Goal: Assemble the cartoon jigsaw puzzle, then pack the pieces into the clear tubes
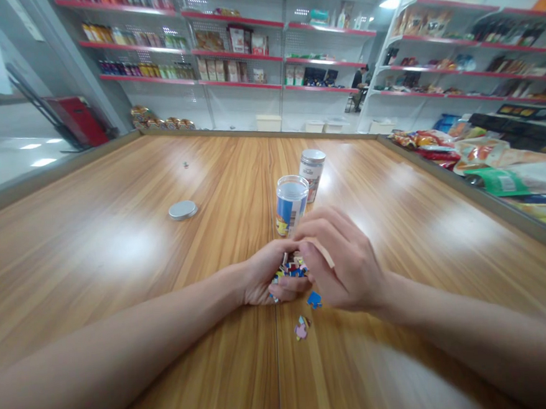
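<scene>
My left hand [271,273] is cupped round a heap of small colourful jigsaw puzzle pieces [294,269]. Over its fingertips bends my right hand [345,258], fingers curled and pressed together; whatever they hold, if anything, is hidden. A blue puzzle piece [314,299] lies on the wooden table [210,371] below my hands, and nearer to me are a few more pieces, one of them pink [301,331]. Just beyond my hands stands an uncovered clear can [292,204] with a blue and yellow label. Its lower right part is hidden by my right hand.
Behind the uncovered can is a closed can [313,170] with a silver top. A round silver lid [182,210] lies to the left, and a tiny piece [185,164] farther back. Packaged snacks [494,158] line the right edge. Stocked shelves [239,54] stand behind.
</scene>
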The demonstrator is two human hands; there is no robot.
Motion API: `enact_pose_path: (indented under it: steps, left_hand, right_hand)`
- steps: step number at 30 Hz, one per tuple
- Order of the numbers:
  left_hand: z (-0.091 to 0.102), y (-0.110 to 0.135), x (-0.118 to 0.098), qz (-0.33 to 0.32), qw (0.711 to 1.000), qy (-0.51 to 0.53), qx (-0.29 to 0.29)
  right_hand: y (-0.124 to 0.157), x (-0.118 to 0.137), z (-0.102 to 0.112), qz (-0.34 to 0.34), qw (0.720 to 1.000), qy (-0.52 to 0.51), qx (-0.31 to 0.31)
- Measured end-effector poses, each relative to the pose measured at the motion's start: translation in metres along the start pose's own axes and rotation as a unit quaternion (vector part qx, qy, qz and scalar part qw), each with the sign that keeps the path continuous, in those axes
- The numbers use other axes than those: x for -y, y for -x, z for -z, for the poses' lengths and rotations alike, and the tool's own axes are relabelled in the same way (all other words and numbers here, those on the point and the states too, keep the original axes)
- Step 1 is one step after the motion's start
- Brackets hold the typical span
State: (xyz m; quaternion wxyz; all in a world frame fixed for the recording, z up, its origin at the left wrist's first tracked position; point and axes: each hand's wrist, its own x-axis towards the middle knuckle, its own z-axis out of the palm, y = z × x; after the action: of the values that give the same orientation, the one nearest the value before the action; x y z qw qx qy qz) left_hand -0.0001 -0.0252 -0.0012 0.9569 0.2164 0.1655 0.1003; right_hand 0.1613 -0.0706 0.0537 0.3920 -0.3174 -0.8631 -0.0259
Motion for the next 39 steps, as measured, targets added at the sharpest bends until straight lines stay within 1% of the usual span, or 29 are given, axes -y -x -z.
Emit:
enact_pose_path:
  steps: [1,2,3,4,5,6,8,9,11,14,16,19,22,24,26,29,31,36,39]
  left_hand:
    - [0.0,0.001,-0.002,0.015,1.0,-0.014,0.005]
    - [-0.001,0.002,-0.004,0.023,0.999,-0.031,0.005]
    - [-0.002,0.003,-0.005,0.019,0.999,-0.046,-0.001]
    - [-0.003,0.004,-0.007,-0.004,0.999,-0.04,-0.009]
    - [-0.004,0.005,-0.007,-0.026,0.999,-0.031,-0.015]
    - [-0.005,0.006,-0.008,-0.043,0.999,-0.023,-0.02]
    - [-0.007,0.007,-0.009,-0.057,0.998,-0.018,-0.02]
    - [-0.007,0.007,-0.01,-0.056,0.998,-0.02,-0.02]
    - [-0.006,0.008,-0.011,-0.057,0.998,-0.02,-0.018]
    - [-0.005,0.008,-0.012,-0.064,0.998,-0.016,-0.018]
    - [-0.004,0.008,-0.013,-0.07,0.997,-0.015,-0.018]
    - [-0.004,0.008,-0.013,-0.079,0.997,-0.018,-0.021]
    - [-0.004,0.008,-0.013,-0.087,0.996,-0.02,-0.023]
    - [-0.004,0.009,-0.014,-0.098,0.995,-0.017,-0.026]
    - [-0.004,0.009,-0.014,-0.112,0.993,-0.014,-0.031]
    - [-0.003,0.009,-0.014,-0.121,0.992,-0.011,-0.036]
    - [-0.003,0.008,-0.014,-0.121,0.992,-0.012,-0.038]
    - [-0.003,0.009,-0.014,-0.119,0.992,-0.016,-0.041]
    - [-0.004,0.009,-0.014,-0.117,0.992,-0.015,-0.044]
  right_hand:
    - [-0.001,0.003,0.008,-0.055,0.997,0.041,0.022]
    - [0.0,0.007,0.015,-0.107,0.989,0.082,0.063]
    - [0.002,0.012,0.021,-0.152,0.974,0.114,0.122]
    - [0.005,0.017,0.025,-0.177,0.959,0.135,0.178]
    - [0.01,0.022,0.026,-0.181,0.945,0.145,0.231]
    - [0.015,0.027,0.025,-0.16,0.938,0.15,0.269]
    - [0.025,0.034,0.017,-0.106,0.926,0.164,0.324]
    - [0.029,0.036,0.011,-0.087,0.92,0.178,0.338]
    - [0.033,0.037,-0.001,-0.069,0.915,0.2,0.344]
    - [0.034,0.028,-0.013,-0.065,0.919,0.196,0.335]
    - [0.034,0.018,-0.017,-0.073,0.925,0.173,0.331]
    - [0.033,0.003,-0.02,-0.106,0.93,0.113,0.334]
    - [0.028,-0.007,-0.017,-0.15,0.92,0.056,0.358]
    - [0.023,-0.011,-0.011,-0.175,0.911,0.031,0.372]
    - [0.017,-0.013,-0.002,-0.18,0.904,-0.002,0.388]
    - [0.011,-0.017,0.009,-0.165,0.89,-0.045,0.422]
    - [0.01,-0.02,0.012,-0.152,0.884,-0.055,0.438]
    - [0.014,-0.024,0.009,-0.122,0.889,-0.042,0.439]
    - [0.013,-0.024,0.009,-0.102,0.892,-0.055,0.437]
